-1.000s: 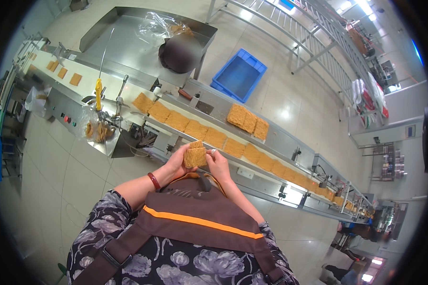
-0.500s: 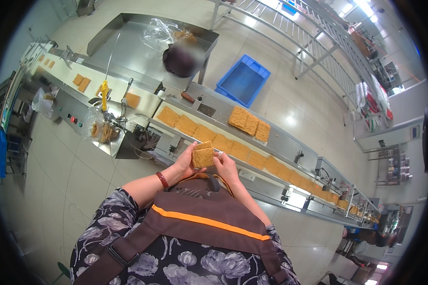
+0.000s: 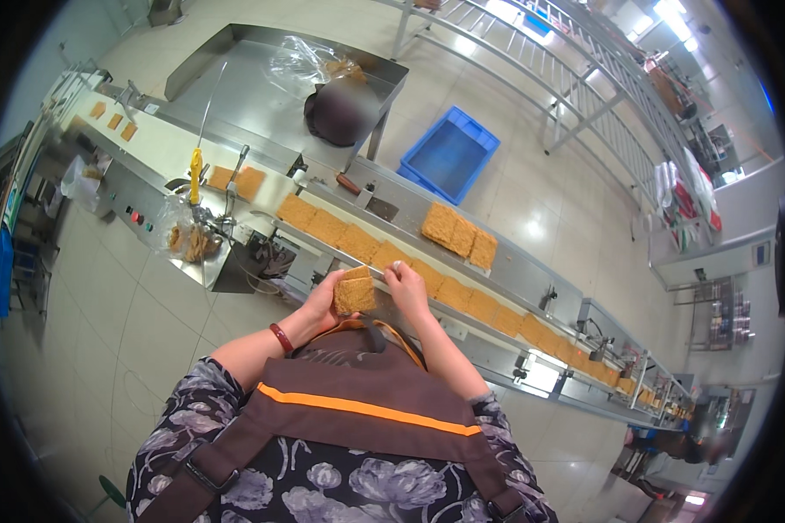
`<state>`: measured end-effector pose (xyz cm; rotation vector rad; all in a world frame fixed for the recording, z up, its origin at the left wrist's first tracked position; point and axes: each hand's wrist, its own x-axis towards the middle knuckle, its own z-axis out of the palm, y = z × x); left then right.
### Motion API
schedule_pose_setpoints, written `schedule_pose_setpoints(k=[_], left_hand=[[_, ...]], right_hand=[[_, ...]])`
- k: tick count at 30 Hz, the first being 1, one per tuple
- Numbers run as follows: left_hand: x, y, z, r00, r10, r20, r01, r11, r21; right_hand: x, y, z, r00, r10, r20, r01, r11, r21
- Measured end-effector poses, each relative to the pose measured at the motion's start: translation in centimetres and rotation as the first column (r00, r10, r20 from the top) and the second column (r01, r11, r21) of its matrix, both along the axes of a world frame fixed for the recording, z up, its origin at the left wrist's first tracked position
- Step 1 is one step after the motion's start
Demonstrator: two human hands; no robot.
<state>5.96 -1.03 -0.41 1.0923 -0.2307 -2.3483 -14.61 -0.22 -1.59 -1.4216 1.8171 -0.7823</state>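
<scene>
Holding stacked golden-brown square crumbly slabs point(image 3: 354, 295) in bare left hand point(image 3: 321, 303), just off picture centre toward 8 o'clock. Curling bare right hand point(image 3: 407, 292) narrow at 3 o'clock of slabs; can't tell if gripping anything. Note close-set row of flat golden-brown sheets point(image 3: 452, 292) along silver metal conveyor line point(image 3: 523, 272), running 10 to 4 o'clock; blue rectangular plastic crate point(image 3: 450, 153), 1 o'clock.

L fingers point(image 3: 331, 285) part-hidden bhd squares point(image 3: 354, 297)

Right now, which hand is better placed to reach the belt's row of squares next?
Probably the right hand: it appears nearer the row of golden food squares and isn't touching the held squares, which occupy the left hand.
</scene>
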Motion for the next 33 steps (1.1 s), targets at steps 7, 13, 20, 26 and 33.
schedule_pose_setpoints(k=[7,13,20,26,33], left_hand=[[3.4,0.0,-1.1,0.999,0.043,-0.021,-0.042,0.999,0.022],[4.4,-0.1,-1.2,1.0,0.029,-0.003,-0.029,0.997,0.076],[1.0,-1.1,-1.2,0.999,-0.033,-0.039,0.036,0.997,0.066],[-2.2,-1.4,-0.7,0.992,-0.122,-0.011,0.122,0.991,0.045],[-6.4,-0.8,-0.7,0.971,-0.238,-0.016,0.238,0.97,0.042]], right_hand=[[1.7,-6.4,-3.2,0.873,0.035,-0.486,-0.12,0.982,-0.144],[-0.9,-7.9,0.1,0.681,0.376,-0.628,-0.25,0.926,0.284],[-7.3,1.6,5.3,0.841,0.003,-0.542,-0.112,0.979,-0.168],[-7.4,12.0,2.0,0.839,-0.251,-0.483,0.04,0.913,-0.405],[-9.3,11.6,-0.2,0.853,-0.521,0.027,0.514,0.83,-0.214]])
